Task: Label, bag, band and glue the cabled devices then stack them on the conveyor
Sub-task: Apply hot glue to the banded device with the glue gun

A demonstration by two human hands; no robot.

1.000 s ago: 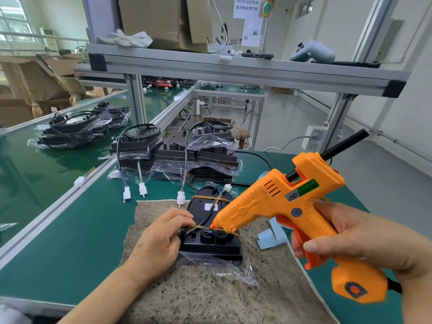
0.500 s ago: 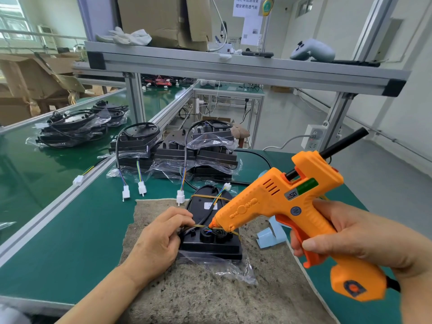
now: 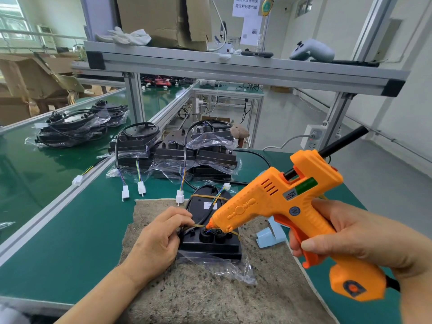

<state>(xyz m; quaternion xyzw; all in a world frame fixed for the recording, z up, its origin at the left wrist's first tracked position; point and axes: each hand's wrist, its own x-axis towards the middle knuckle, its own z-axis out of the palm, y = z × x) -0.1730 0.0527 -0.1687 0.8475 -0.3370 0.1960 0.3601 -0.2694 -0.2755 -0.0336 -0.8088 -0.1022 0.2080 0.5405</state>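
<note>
A black cabled device (image 3: 208,244) in a clear plastic bag lies on a speckled grey mat (image 3: 210,295), with yellow rubber bands around it. My left hand (image 3: 156,242) pinches its cable and band at the near left corner. My right hand (image 3: 360,239) grips an orange glue gun (image 3: 287,206) by the handle, finger on the trigger. The gun's nozzle touches the round cable sockets on the device. A black glue stick juts from the gun's rear.
Bagged devices (image 3: 191,153) with dangling white connectors are piled behind the mat. More bagged devices (image 3: 77,127) lie on the green conveyor (image 3: 28,174) at the left. A blue stand (image 3: 271,235) sits right of the device. An aluminium shelf (image 3: 233,66) spans overhead.
The glue gun's nozzle has edged slightly left along the device's sockets. My left hand stays on the cable.
</note>
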